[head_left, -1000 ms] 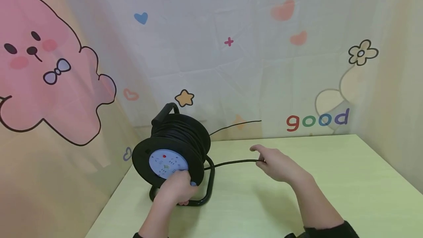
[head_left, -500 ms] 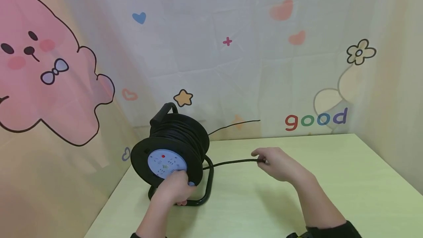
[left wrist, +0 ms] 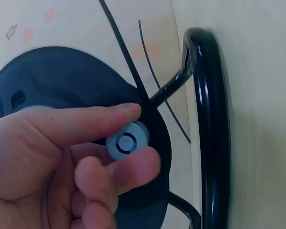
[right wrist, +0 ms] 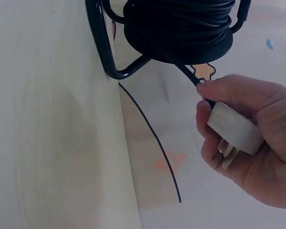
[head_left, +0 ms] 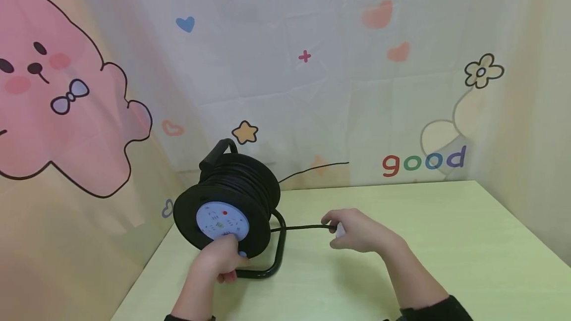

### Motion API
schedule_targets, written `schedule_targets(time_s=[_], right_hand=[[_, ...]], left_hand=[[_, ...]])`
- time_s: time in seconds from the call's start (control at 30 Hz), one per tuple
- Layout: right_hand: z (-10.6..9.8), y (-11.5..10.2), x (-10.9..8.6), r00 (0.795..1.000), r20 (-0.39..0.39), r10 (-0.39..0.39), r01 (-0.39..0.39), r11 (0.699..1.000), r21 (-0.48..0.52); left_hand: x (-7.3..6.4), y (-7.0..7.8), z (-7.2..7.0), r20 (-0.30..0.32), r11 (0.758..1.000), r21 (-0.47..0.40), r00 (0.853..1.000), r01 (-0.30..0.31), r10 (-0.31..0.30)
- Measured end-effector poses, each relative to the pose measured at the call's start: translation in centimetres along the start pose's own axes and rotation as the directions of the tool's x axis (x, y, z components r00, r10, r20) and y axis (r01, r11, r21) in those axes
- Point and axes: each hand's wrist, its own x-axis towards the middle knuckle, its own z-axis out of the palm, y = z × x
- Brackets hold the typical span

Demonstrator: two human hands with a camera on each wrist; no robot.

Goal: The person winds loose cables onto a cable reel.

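Observation:
A black cable reel (head_left: 257, 227) stands on a tubular black frame (head_left: 280, 254), with black cable (head_left: 243, 182) wound round its drum and a pale blue socket panel (head_left: 218, 217) on its face. At the panel's lower edge my left hand (head_left: 216, 256) pinches a round grey-blue crank knob (left wrist: 127, 141) between thumb and finger. To the right, above the table, my right hand (head_left: 363, 232) holds a white plug (right wrist: 233, 126) at the end of the cable. The plug's metal pins show in the right wrist view. Between reel and hand the free cable (head_left: 303, 227) runs nearly straight.
The light wooden tabletop (head_left: 415, 241) extends under the reel and both hands. Behind it hangs a printed curtain (head_left: 330, 108), with a thin dark line (head_left: 316, 166) across it to the right of the reel. A black carry handle (head_left: 216, 152) tops the reel.
My right hand has come left and slightly down toward the reel, shortening the free cable; the white plug now shows. My left hand and the knob have shifted left, and the socket panel has turned slightly.

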Motion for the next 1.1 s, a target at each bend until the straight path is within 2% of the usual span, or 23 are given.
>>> schedule_targets(time_s=[0.07, 0.13, 0.27, 0.4, 0.53, 0.67, 0.87, 1.0, 1.1], right_hand=[[0.3, 0.0, 0.1, 1.000, 0.015, -0.016, 0.016, 1.000, -0.002], [0.6, -0.1, 0.3, 1.000, -0.006, -0.028, 0.028, 1.000, -0.004], [1.5, -0.6, 1.1, 0.994, -0.102, -0.031, 0.031, 1.000, -0.004], [2.7, -1.1, 2.4, 0.977, -0.208, -0.054, 0.045, 0.998, -0.045], [3.6, -1.6, 3.4, 0.964, -0.265, -0.039, 0.026, 0.998, -0.052], [4.5, -2.0, 4.1, 0.971, -0.239, 0.003, -0.011, 0.999, -0.032], [6.4, -2.4, 5.2, 0.993, -0.114, 0.008, 0.002, 0.996, 0.093], [7.4, -3.2, 5.9, 0.999, -0.033, -0.001, 0.006, 0.988, 0.151], [7.8, -4.0, 6.4, 1.000, -0.005, 0.000, 0.001, 0.984, 0.178]], left_hand=[[0.0, -0.5, -0.2, 0.011, 0.999, -0.026, 1.000, 0.026, -0.026], [-0.1, -1.0, -0.5, 0.024, 0.997, -0.053, 0.999, 0.049, -0.048], [-0.2, -2.3, -1.1, 0.038, 0.992, -0.093, 0.996, 0.079, -0.076], [-0.4, -3.6, -1.6, 0.036, 0.986, -0.131, 0.995, 0.099, -0.095], [-0.5, -4.8, -2.3, 0.024, 0.977, -0.176, 0.993, 0.116, -0.114], [-0.8, -6.2, -3.2, -0.007, 0.964, -0.226, 0.989, 0.140, -0.145], [-1.4, -7.8, -4.6, -0.102, 0.955, -0.250, 0.977, 0.157, -0.187], [-1.9, -8.3, -5.5, -0.168, 0.951, -0.267, 0.964, 0.155, -0.204], [-2.3, -8.4, -6.1, -0.221, 0.953, -0.272, 0.955, 0.134, -0.197]])
